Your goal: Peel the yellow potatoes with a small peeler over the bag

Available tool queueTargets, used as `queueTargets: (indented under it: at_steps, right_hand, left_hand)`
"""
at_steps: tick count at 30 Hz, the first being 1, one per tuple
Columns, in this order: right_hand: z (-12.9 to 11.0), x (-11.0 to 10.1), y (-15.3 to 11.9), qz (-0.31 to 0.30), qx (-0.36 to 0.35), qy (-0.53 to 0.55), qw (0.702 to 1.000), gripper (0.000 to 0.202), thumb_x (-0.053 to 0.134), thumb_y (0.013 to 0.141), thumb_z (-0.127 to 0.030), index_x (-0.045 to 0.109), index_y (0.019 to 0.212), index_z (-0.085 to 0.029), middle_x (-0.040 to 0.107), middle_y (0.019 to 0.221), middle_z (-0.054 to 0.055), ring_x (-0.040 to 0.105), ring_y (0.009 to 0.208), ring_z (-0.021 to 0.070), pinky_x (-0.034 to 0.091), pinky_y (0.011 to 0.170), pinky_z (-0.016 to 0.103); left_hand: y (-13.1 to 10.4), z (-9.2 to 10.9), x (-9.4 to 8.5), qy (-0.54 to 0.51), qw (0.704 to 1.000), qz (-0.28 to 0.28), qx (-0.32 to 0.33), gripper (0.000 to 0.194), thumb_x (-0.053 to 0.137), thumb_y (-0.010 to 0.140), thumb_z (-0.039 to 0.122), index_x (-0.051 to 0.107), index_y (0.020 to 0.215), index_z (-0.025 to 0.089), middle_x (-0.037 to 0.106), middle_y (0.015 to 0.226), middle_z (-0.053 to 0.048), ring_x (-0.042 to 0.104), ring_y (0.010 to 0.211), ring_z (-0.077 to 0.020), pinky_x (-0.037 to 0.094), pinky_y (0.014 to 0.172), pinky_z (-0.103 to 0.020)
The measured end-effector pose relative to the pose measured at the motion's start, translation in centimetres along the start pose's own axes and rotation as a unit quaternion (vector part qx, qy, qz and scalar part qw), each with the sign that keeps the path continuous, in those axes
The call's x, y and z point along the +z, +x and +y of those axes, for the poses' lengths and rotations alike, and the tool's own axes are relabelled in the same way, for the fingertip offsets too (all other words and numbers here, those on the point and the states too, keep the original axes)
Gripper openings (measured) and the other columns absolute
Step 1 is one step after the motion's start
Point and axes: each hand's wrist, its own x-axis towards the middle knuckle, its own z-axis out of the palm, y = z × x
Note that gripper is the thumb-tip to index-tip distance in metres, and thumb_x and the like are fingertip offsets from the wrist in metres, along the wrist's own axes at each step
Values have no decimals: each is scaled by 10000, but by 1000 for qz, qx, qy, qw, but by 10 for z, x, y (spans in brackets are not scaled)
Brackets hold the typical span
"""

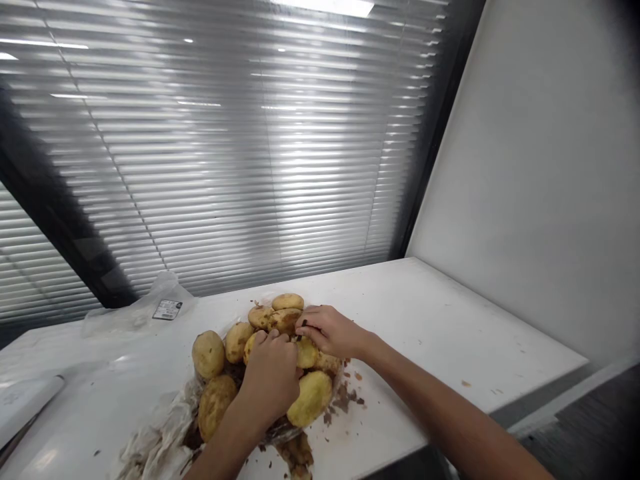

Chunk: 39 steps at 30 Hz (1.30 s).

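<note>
Several potatoes (209,355) lie in a heap on clear plastic on the white table, some peeled yellow and some with brown skin. Over the middle of the heap, my left hand (273,370) is closed round a potato, mostly hidden under its fingers. Just to its right, my right hand (327,328) is closed on a small dark tool (305,325), of which only a bit shows, beside a yellow potato (307,352). A peeled potato (311,399) lies below my hands.
Crumpled white plastic (167,433) lies at the front left, with brown peelings (299,453) near the front edge. A clear bag with a label (167,309) is at the back left. A white object (25,405) sits far left; blinds and a wall stand behind.
</note>
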Motion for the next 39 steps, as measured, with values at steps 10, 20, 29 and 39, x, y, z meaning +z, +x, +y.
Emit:
queueTargets:
  at_steps: [10,20,29,39]
  right_hand:
    - [2,3,2,-8,13,-4,1000,186,488,940,-228,615,817,-174,659,824,54,592,788,160,480,744,284]
    - [5,4,3,0,-4,-22,1000,219,439,959,-255,602,833,-181,648,811,57,581,813,178,486,755,307]
    - [7,8,-2,201,32,9,979,194,420,959,-230,595,884,-193,622,803,52,582,770,169,489,703,292]
    - [-7,1,-15,216,38,25,975,160,436,948,-212,589,902,-200,602,742,41,572,696,162,468,627,275]
  left_hand:
    - [-1,0,0,0,1000,-1,1,172,500,778,217,658,766,148,659,903,-124,557,955,-289,340,871,-447]
    - [-1,2,-2,1,1000,-2,0,157,502,781,207,644,739,155,657,877,-115,566,946,-286,336,851,-437]
    - [-6,-4,0,-1,999,24,-23,180,557,795,335,668,806,193,650,919,-85,524,996,-290,327,896,-458]
    - [-17,-15,-13,10,1000,12,-24,263,596,777,458,706,864,236,583,1047,-93,463,1064,-309,297,950,-483]
